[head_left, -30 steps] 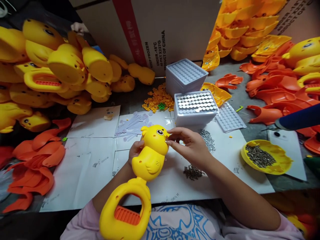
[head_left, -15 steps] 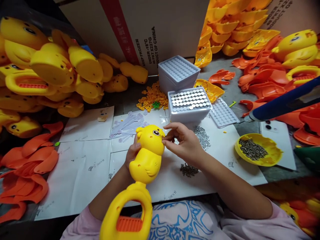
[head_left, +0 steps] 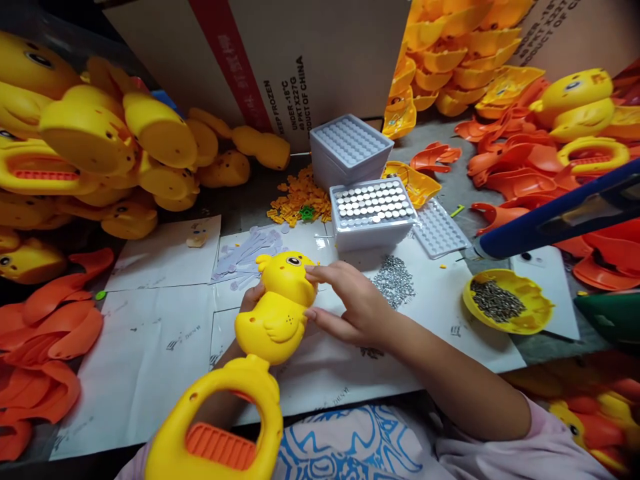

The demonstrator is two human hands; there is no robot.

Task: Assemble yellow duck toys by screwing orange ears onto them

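Moderate, uneven light: the white sheets (head_left: 150, 373) look brightest near the centre, with a small patch of glare, and the yellow duck toy (head_left: 274, 317) shows soft shading. The upper-left and lower-right corners are dim. Edges look stretched; the blue tool (head_left: 560, 222) is blurred.

hands (head_left: 350, 303) on yellow duck (head_left: 283, 307) | discs (head_left: 373, 202) in tray (head_left: 373, 235) | screws (head_left: 496, 300) in yellow bowl (head_left: 541, 311)

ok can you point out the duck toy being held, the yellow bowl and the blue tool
Duck toy (head_left: 266, 327): head view, on its body, below the head.
Yellow bowl (head_left: 538, 310): head view, on its bare inside wall.
Blue tool (head_left: 555, 223): head view, on its long blue barrel.
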